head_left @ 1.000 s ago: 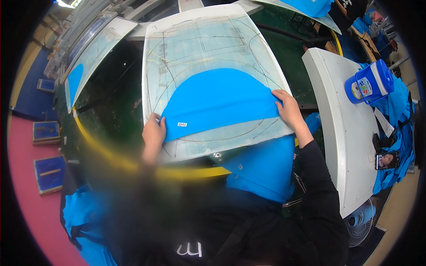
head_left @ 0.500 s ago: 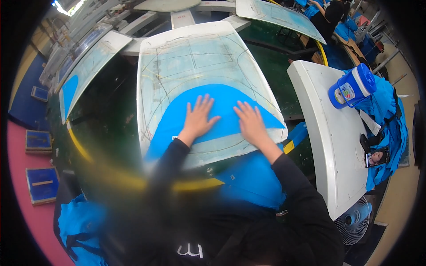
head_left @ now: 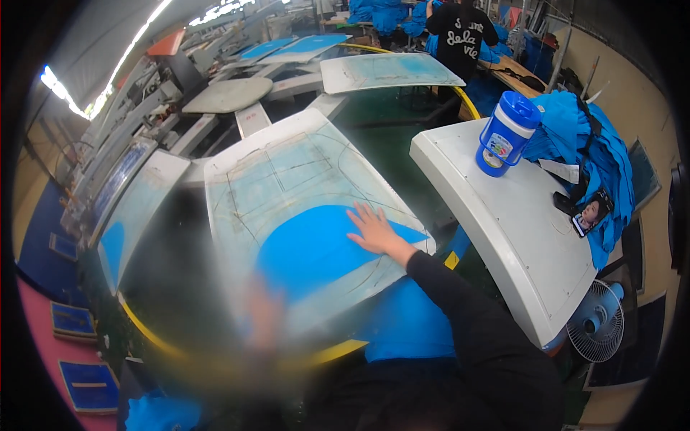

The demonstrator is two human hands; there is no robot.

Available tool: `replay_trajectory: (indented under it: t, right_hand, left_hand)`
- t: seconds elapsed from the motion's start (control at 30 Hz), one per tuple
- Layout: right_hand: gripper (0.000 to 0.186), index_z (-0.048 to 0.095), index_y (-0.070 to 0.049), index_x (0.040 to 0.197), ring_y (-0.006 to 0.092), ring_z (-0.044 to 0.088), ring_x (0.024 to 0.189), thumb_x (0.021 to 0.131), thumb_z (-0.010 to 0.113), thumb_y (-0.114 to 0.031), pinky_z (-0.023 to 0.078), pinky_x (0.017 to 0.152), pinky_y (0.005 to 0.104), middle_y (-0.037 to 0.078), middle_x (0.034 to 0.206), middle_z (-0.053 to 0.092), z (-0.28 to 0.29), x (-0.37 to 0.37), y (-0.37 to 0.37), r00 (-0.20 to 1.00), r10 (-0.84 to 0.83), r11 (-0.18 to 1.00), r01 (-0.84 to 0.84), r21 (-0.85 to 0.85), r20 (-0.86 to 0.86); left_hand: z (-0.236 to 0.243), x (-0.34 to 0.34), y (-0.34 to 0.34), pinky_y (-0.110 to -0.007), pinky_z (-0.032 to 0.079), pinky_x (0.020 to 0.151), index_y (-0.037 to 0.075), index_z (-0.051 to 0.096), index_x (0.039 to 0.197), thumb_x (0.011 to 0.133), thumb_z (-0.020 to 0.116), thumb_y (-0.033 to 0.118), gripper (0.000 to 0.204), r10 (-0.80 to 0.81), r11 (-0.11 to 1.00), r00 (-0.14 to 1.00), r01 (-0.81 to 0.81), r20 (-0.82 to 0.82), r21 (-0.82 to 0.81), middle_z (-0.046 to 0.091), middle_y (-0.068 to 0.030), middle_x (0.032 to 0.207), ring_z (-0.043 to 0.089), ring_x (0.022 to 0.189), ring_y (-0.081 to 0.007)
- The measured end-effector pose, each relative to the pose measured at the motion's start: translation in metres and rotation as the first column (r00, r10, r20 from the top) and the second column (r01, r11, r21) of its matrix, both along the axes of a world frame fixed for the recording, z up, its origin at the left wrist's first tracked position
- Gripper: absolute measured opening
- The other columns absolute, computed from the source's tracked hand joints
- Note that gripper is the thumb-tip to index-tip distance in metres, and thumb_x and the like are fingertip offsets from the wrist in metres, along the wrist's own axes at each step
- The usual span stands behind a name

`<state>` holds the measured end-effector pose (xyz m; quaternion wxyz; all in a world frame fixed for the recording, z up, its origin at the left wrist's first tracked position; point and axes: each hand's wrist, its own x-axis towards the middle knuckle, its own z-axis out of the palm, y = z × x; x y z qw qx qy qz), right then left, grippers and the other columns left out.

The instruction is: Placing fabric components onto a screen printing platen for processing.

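Note:
A bright blue cut fabric piece (head_left: 305, 244) with a curved edge lies flat on the near part of a pale, line-marked board (head_left: 277, 169). My right hand (head_left: 374, 231) rests on its right part, palm down with fingers spread, holding nothing. Near the piece's lower left edge, my left hand (head_left: 264, 312) is smeared by blur, so its fingers cannot be made out. More blue cloth (head_left: 410, 323) hangs below the board's near edge, in front of me.
A white table (head_left: 503, 230) at the right carries a blue jug (head_left: 505, 133), a heap of blue cloth (head_left: 604, 151) and a phone (head_left: 592, 213). A fan (head_left: 595, 321) stands below it. Other boards (head_left: 388, 70) surround mine. A person (head_left: 460, 36) stands at the back.
My left hand has moved off the fabric's middle toward its lower left edge. My right hand stays on the fabric. The view has tilted up, showing more of the room's far side.

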<state>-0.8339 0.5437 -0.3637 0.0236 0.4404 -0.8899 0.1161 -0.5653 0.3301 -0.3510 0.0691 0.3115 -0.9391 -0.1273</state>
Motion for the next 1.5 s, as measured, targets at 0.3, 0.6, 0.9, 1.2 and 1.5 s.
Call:
replay_trajectory:
  t: [0.3, 0.6, 0.9, 1.2, 1.5]
  right_hand:
    - [0.046, 0.044, -0.003, 0.126, 0.0371, 0.036, 0.122, 0.084, 0.055, -0.018, 0.03, 0.102, 0.044, 0.02, 0.133, 0.039, 0.013, 0.07, 0.169, 0.855, -0.371, 0.761, 0.503, -0.409, 0.362]
    - [0.034, 0.058, -0.001, 0.112, 0.0195, 0.058, 0.093, 0.09, 0.055, -0.028, 0.046, 0.081, 0.0306, 0.01, 0.106, 0.061, -0.07, 0.161, 0.263, -0.14, 0.108, 0.408, 0.909, 0.084, 0.984]
    - [0.021, 0.062, -0.005, 0.091, 0.0129, 0.057, 0.071, 0.083, 0.066, -0.024, 0.044, 0.063, 0.0258, 0.003, 0.083, 0.062, -0.101, 0.168, 0.298, -0.004, 0.023, 0.253, 0.967, -0.002, 1.0]
    - [0.021, 0.062, -0.003, 0.08, 0.0073, 0.052, 0.063, 0.087, 0.06, -0.022, 0.041, 0.058, 0.0238, 0.0, 0.07, 0.06, -0.143, 0.155, 0.305, 0.28, -0.185, 0.346, 0.916, -0.204, 0.942]
    - [0.026, 0.059, 0.001, 0.08, 0.0339, 0.057, 0.066, 0.091, 0.048, -0.02, 0.043, 0.061, 0.0371, 0.018, 0.071, 0.058, -0.058, 0.162, 0.272, 0.794, -0.548, 0.575, 0.585, -0.571, 0.262]
  left_hand:
    - [0.021, 0.071, 0.025, -0.062, 0.004, 0.104, 0.003, 0.019, 0.142, 0.084, 0.054, 0.041, 0.078, 0.373, 0.919, 0.927, -0.375, -0.037, -0.119, 0.01, -0.0149, 0.15, 0.003, 0.139, -0.0321]
    - [0.021, 0.027, 0.147, -0.041, 0.04, 0.09, 0.005, 0.056, 0.105, 0.068, 0.064, 0.001, 0.039, -0.5, 0.811, 0.636, 0.583, -0.588, -0.058, 0.056, -0.0143, 0.109, 0.051, 0.103, -0.033]
    - [0.006, 0.029, 0.149, -0.039, 0.041, 0.089, 0.005, 0.055, 0.106, 0.068, 0.065, 0.001, 0.039, -0.497, 0.784, 0.644, 0.62, -0.581, 0.017, 0.057, -0.0128, 0.108, 0.052, 0.102, -0.0317]
    - [-0.013, 0.038, 0.148, -0.041, 0.04, 0.091, 0.002, 0.055, 0.111, 0.074, 0.064, 0.008, 0.038, -0.48, 0.785, 0.694, 0.613, -0.536, 0.091, 0.057, -0.0156, 0.109, 0.052, 0.105, -0.0325]
    - [-0.026, 0.025, 0.164, -0.041, 0.041, 0.09, 0.006, 0.055, 0.113, 0.074, 0.063, 0.008, 0.04, -0.465, 0.762, 0.709, 0.626, -0.53, 0.168, 0.056, -0.0134, 0.11, 0.051, 0.105, -0.0326]
